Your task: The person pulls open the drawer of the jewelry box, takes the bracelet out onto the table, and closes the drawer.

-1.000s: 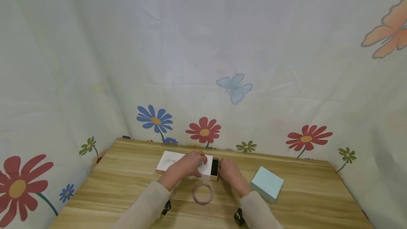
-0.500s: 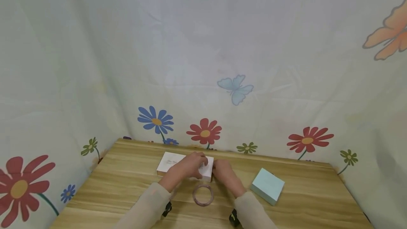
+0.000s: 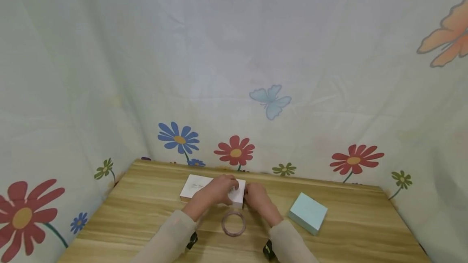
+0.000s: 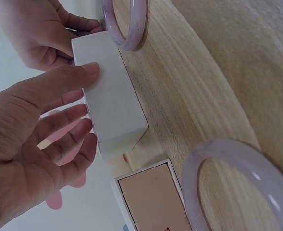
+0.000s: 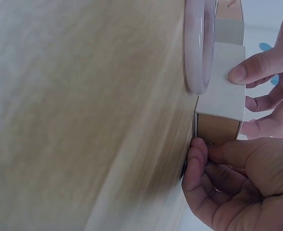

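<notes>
White cardboard box (image 4: 113,96) is on the wood-grain counter (image 3: 347,232), toward the back, with both hands on it.

Left hand (image 3: 217,190): thumb against the near side, forefinger behind, so the box sits between them. Its other fingers (image 4: 64,118) curve loosely at the far side.

Right hand (image 3: 257,198): thumb and forefinger drawn narrow, pinching the same box at its tan end. Exact contact is hidden by the fingertips. Other fingers curled in toward the palm.

Second box (image 4: 153,195) lies just left of the held one, tan panel edged in white, facing the near side. Small red detail on that panel, cut off by the left wrist view.

Lavender bangle (image 5: 195,48) lies flat just in front of the held box, between the forearms. Another bangle (image 4: 193,185) shows in the left wrist view, near the second box.

Mint-green box (image 3: 308,213) sits apart, right of the right hand, turned at an angle. Backdrop is a pale curtain (image 3: 219,52) printed with flowers and butterflies.
</notes>
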Available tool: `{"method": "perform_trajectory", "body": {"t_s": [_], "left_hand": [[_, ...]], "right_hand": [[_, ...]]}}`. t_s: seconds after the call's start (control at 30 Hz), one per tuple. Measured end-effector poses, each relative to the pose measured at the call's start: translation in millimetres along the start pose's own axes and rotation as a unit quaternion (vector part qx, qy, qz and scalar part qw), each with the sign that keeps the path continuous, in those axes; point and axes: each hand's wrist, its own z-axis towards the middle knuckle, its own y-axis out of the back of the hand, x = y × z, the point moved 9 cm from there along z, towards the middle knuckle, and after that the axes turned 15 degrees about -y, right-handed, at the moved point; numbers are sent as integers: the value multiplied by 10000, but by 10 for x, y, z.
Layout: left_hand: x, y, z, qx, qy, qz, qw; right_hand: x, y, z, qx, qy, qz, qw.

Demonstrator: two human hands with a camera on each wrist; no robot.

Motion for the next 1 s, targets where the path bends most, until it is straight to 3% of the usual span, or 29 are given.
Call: {"method": "perform_trajectory", "body": {"t_s": [0.37, 0.8, 1.0], "left_hand": [[28, -25, 1, 48, 106, 1, 9999], [53, 3, -6, -89, 61, -136, 9998], [59, -4, -14, -102, 53, -45, 9999]], "right_hand": [[12, 22, -19, 59, -68, -6, 10000], [-87, -37, -12, 279, -375, 740, 9962], [-91, -24, -33, 182, -359, 929, 9949]]}}
